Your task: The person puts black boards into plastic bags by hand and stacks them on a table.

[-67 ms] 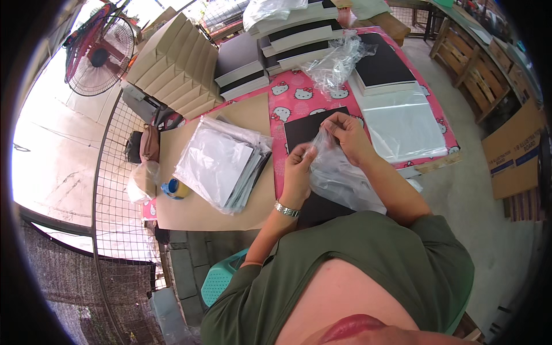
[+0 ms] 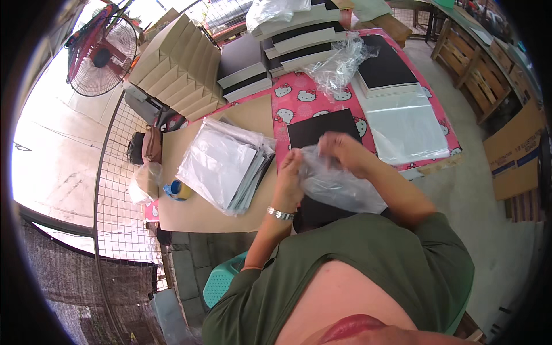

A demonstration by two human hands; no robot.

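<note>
My left hand, a metal watch on its wrist, pinches the edge of a transparent plastic bag in front of me. At the bag's upper edge is my right hand, its fingers smeared by motion, so their grip cannot be made out. Under the bag and both hands lies black board, partly covered. To the left, a pile of plastic-wrapped sheets rests on brown paper. On the right, flat plastic bags lie by a stack of black-topped boards.
A roll of tape sits near the brown paper's left edge. Crumpled plastic and tall black-and-white stacks stand at the back of the pink-covered table. Folded brown stacks and a fan are far left; a teal stool is below.
My hands have drawn apart and come slightly nearer to me. The right hand moves fast, and the bag's upper edge has spread between them.
</note>
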